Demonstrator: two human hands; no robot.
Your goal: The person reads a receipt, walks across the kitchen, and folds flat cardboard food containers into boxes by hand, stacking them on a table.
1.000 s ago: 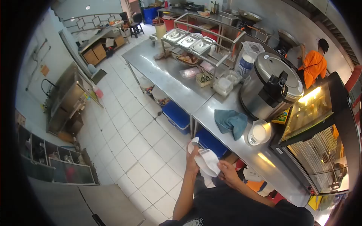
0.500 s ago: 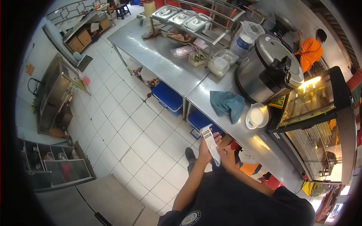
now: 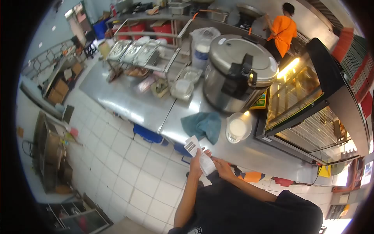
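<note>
A long white printed receipt [image 3: 207, 163] is held in front of my body, over the near edge of the steel counter. My left hand [image 3: 196, 165] grips it from the left, the thumb lying across the paper and the fingertips showing behind its right edge. My right hand [image 3: 222, 168] has its fingers closed at the receipt's lower right side. Beyond the paper, on the counter, lies a crumpled teal cloth [image 3: 201, 125]. A small white scale with a round bowl [image 3: 238, 128] sits right of the cloth.
Behind the cloth stands a large steel rice cooker [image 3: 237, 74]. A lit glass display cabinet [image 3: 300, 105] is on the right. Plastic containers [image 3: 183, 89] and a rack with metal pans [image 3: 134, 54] occupy the counter [image 3: 117, 101]. A person in orange [image 3: 282, 33] works at the back.
My view has swung up and to the right. The receipt has tilted further, its lower part is spread wider, and my right hand is now at its edge.
</note>
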